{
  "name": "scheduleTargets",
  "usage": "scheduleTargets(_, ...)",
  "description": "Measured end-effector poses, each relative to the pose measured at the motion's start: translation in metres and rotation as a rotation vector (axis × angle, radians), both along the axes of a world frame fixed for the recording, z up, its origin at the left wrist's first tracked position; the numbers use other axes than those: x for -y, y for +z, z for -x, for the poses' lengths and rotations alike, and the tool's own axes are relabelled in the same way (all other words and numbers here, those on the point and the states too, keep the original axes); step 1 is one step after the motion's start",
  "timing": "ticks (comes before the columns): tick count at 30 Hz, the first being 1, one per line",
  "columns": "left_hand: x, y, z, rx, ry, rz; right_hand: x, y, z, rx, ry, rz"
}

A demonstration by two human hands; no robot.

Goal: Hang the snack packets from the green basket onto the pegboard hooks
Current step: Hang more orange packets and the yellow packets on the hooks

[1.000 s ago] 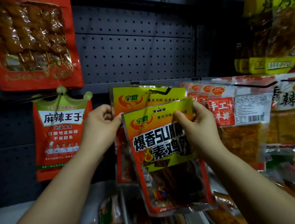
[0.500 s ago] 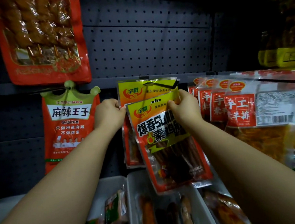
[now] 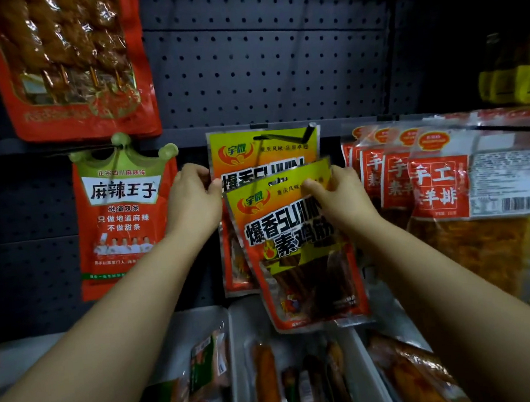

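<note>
The right hand (image 3: 341, 201) pinches the top edge of a yellow-and-red snack packet (image 3: 296, 249), tilted, just below the black peg hook (image 3: 284, 137); the left hand (image 3: 194, 200) grips the left edge of the matching packet (image 3: 263, 150) already hung on that hook, directly behind; left of the hook hangs a crown-topped red packet (image 3: 125, 218), right of it a row of red packets (image 3: 414, 182); white trays (image 3: 237, 345) below the hook hold sausage-like packs (image 3: 268, 381).

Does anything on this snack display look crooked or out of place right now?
Only the front yellow packet: it tilts, not yet on the hook, pinched by the right hand. The left hand steadies the hung packet behind it.
</note>
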State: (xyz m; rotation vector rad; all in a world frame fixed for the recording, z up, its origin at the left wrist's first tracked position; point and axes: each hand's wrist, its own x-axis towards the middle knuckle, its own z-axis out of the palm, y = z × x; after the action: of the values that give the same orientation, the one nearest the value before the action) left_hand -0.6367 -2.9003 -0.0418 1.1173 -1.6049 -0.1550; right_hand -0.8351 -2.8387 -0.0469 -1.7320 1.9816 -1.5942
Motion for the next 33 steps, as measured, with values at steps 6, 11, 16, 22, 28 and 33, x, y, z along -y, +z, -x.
scheduleTargets(6,-0.045,0.000,-0.006,0.008,-0.202,0.209,-0.044,-0.009,-0.010,0.025,0.071,0.201)
scheduleTargets(11,-0.065,0.005,-0.011,0.144,-0.323,0.216,-0.083,-0.009,-0.030,0.205,0.396,0.372)
scheduleTargets(16,-0.087,0.010,-0.025,0.041,-0.555,0.237,-0.109,-0.010,-0.042,0.274,0.444,0.491)
scheduleTargets(22,-0.127,0.025,-0.032,0.097,-0.668,0.402,-0.134,0.010,-0.047,0.151,0.318,0.666)
scheduleTargets(28,-0.140,0.047,-0.031,0.032,-0.681,0.447,-0.145,0.038,-0.051,0.050,0.246,0.779)
scheduleTargets(33,-0.130,0.056,-0.023,-0.056,-0.652,0.330,-0.141,0.052,-0.053,0.006,0.213,0.768)
